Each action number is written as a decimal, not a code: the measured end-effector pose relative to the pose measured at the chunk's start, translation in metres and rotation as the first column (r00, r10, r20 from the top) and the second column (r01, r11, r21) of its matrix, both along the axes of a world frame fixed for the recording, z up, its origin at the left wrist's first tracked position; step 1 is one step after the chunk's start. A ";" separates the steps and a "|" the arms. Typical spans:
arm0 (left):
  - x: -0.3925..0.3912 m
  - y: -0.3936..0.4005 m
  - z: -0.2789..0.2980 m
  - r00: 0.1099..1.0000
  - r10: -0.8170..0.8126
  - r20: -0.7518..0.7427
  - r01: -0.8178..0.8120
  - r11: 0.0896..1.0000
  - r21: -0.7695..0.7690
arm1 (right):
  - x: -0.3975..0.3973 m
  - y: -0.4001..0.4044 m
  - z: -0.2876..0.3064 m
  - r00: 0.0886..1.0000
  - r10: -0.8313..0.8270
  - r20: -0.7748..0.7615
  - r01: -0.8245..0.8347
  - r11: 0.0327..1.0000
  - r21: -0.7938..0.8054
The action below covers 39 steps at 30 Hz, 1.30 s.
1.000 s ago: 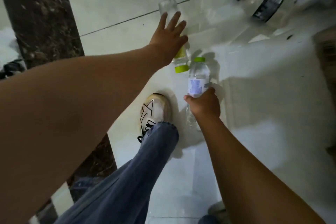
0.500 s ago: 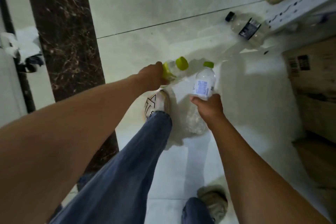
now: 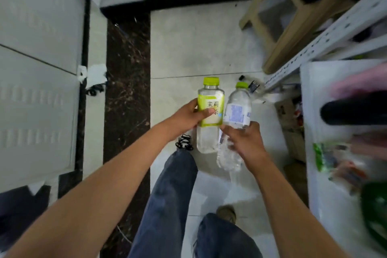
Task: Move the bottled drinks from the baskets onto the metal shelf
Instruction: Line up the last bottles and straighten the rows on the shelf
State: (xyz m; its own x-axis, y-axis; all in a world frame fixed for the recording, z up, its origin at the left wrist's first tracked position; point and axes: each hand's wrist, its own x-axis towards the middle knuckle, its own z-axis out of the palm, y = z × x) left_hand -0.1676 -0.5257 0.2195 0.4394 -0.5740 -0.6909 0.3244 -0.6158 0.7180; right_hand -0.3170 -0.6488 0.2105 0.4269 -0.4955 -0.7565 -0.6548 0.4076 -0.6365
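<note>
Tea bottle [image 3: 210, 111] held in left hand [image 3: 186, 118] grip; water bottle [image 3: 237, 111] held in right hand [image 3: 244, 142] grip.

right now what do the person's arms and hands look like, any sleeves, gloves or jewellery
Both arms are bare from the frame edge down to the wrists, with no sleeve in view. The left hand and right hand wear no gloves. No watch, bracelet or ring shows on either wrist or on the fingers that are visible.

Bare forearms, no sleeves. Below the grip: blue denim jeans [image 3: 167, 205], white shoe w/ black laces [image 3: 184, 142], second tan shoe [image 3: 227, 212].
</note>
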 end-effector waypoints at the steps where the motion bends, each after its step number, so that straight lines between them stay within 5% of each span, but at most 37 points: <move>1: -0.007 0.002 0.029 0.999 0.033 0.001 -0.033 0.999 -0.030 | -0.004 0.001 0.028 0.999 0.029 0.018 -0.029 0.999 -0.036; 9: -0.065 0.032 0.237 0.913 0.397 0.097 -0.363 0.897 -0.253 | -0.024 0.030 0.239 0.945 0.162 0.284 -0.103 0.972 -0.213; 17: -0.096 0.056 0.397 0.840 0.484 0.245 -0.357 0.833 -0.424 | -0.040 0.060 0.409 0.830 0.219 0.513 -0.040 0.941 -0.337; 26: -0.116 0.064 0.527 0.757 0.513 0.406 -0.177 0.758 -0.627 | -0.079 0.077 0.532 0.684 0.066 0.727 0.074 0.984 -0.159; 33: -0.127 0.055 0.616 0.745 0.498 0.444 -0.035 0.694 -0.719 | -0.101 0.076 0.620 0.641 0.195 0.742 0.261 0.854 -0.450; 39: -0.133 0.038 0.670 0.741 0.444 0.503 0.137 0.634 -0.761 | -0.120 0.071 0.677 0.598 0.157 0.786 0.494 0.700 -0.516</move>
State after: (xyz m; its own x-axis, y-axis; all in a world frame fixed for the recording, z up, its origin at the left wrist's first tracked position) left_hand -0.3005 -0.4878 0.8900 0.7009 -0.6066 0.3752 -0.3156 0.2080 0.9258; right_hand -0.4367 -0.5778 0.8877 0.4876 -0.8070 0.3330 0.2110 -0.2612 -0.9419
